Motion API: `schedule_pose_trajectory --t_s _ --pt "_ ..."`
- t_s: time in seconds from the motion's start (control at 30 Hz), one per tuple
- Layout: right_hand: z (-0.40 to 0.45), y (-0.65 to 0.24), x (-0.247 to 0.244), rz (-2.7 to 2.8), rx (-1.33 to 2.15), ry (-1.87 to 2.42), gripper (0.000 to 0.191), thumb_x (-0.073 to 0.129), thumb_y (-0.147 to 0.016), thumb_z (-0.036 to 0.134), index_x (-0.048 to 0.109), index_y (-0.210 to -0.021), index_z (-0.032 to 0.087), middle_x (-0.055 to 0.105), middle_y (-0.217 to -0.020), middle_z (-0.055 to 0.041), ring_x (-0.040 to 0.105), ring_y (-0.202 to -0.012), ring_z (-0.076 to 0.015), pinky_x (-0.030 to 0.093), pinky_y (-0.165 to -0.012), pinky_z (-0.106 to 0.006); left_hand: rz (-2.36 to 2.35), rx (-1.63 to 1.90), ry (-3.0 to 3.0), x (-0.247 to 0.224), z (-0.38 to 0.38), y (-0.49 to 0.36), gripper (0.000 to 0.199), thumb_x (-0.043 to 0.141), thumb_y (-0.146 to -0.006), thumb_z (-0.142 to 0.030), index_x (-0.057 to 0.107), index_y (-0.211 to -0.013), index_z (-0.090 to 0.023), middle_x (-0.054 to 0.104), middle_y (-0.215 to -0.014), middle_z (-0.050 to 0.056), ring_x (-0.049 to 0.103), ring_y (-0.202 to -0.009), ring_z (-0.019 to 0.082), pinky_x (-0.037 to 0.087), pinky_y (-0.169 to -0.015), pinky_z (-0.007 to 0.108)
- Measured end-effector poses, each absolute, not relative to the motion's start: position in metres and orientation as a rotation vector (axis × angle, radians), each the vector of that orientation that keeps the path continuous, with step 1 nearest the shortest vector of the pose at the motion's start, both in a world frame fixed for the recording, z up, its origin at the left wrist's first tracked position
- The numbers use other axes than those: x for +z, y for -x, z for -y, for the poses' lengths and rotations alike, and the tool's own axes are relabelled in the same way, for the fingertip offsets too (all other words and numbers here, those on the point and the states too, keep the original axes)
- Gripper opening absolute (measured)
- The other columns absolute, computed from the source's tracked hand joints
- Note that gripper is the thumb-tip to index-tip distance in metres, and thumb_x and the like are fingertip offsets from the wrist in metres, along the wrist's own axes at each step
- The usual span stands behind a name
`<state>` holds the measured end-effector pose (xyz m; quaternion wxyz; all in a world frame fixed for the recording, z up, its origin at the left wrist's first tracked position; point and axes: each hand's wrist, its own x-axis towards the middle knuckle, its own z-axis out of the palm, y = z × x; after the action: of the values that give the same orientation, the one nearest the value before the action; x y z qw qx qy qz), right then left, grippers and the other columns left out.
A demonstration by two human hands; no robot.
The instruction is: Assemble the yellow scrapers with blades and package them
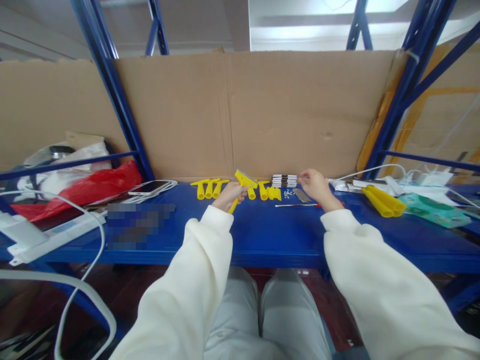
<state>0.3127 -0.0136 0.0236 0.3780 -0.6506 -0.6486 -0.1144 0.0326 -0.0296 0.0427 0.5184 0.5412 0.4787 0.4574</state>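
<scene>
My left hand [231,195] is closed around the handle of a yellow scraper-like tool [245,180], its wide head pointing up. Beside the stack of small black-and-white packs [284,181], my right hand [315,186] has its fingers bent together at the stack's right end; what they hold, if anything, is too small to tell. Several yellow handles [209,189] lie left of my left hand, and more yellow parts [268,192] lie between my hands. A flat metal blade [302,195], small loose pieces [289,193] and a thin screwdriver [296,205] are near my right hand.
The blue table [273,230] has a cardboard wall [262,110] behind it. On the left are a phone [150,187], cables, a power strip [56,235] and a red bag [93,190]. Yellow tubes [383,201] and a green packet [433,210] lie right.
</scene>
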Motion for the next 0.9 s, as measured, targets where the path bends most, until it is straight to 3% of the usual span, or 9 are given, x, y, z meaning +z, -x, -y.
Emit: schedule_pose_trajectory --t_s 0.13,0.27,0.4,0.67,0.9 --pt "0.025 -0.365 0.019 1.947 0.012 2.002 0.02 0.068 -0.076 0.037 0.073 -0.088 0.021 0.074 -0.095 -0.0095 0.067 -0.096 -0.0281 0.051 -0.087 -0.039 -1.206 1.043 -1.287 0.041 0.027 -0.033 0.025 0.047 -0.088 -0.002 0.045 -0.069 -0.018 0.041 -0.044 -0.007 0.033 -0.032 0.004 0.02 -0.036 0.016" --pt "0.026 -0.382 0.009 2.108 0.297 2.001 0.013 0.073 -0.069 0.026 0.073 -0.08 0.02 0.075 -0.088 -0.0067 0.069 -0.084 -0.0227 0.052 -0.078 -0.03 -1.259 1.004 -1.276 0.04 0.024 -0.033 0.023 0.049 -0.088 -0.004 0.046 -0.07 -0.018 0.04 -0.045 -0.007 0.032 -0.033 0.004 0.021 -0.037 0.017" --pt "0.024 -0.378 0.003 2.125 0.243 1.96 0.009 0.073 -0.067 0.025 0.072 -0.075 0.02 0.073 -0.076 -0.0044 0.068 -0.074 -0.0206 0.052 -0.069 -0.028 -1.3 0.99 -1.275 0.04 0.023 -0.032 0.022 0.054 -0.087 -0.007 0.045 -0.07 -0.019 0.038 -0.046 -0.007 0.031 -0.034 0.004 0.021 -0.038 0.016" --pt "0.024 -0.398 -0.004 2.118 0.251 1.865 0.021 0.081 -0.059 0.037 0.066 -0.058 0.022 0.067 -0.057 -0.002 0.061 -0.053 -0.0183 0.045 -0.051 -0.029 -1.285 0.985 -1.247 0.04 0.024 -0.032 0.023 0.051 -0.088 -0.005 0.046 -0.07 -0.018 0.039 -0.045 -0.007 0.031 -0.033 0.004 0.021 -0.038 0.017" --pt "0.032 -0.371 0.003 2.117 0.394 1.515 0.031 0.076 -0.062 0.049 0.064 -0.067 0.021 0.07 -0.067 -0.0035 0.063 -0.064 -0.0191 0.049 -0.061 -0.03 -1.305 0.982 -1.266 0.04 0.023 -0.032 0.022 0.048 -0.088 -0.005 0.047 -0.07 -0.018 0.04 -0.045 -0.006 0.032 -0.034 0.005 0.021 -0.039 0.017"
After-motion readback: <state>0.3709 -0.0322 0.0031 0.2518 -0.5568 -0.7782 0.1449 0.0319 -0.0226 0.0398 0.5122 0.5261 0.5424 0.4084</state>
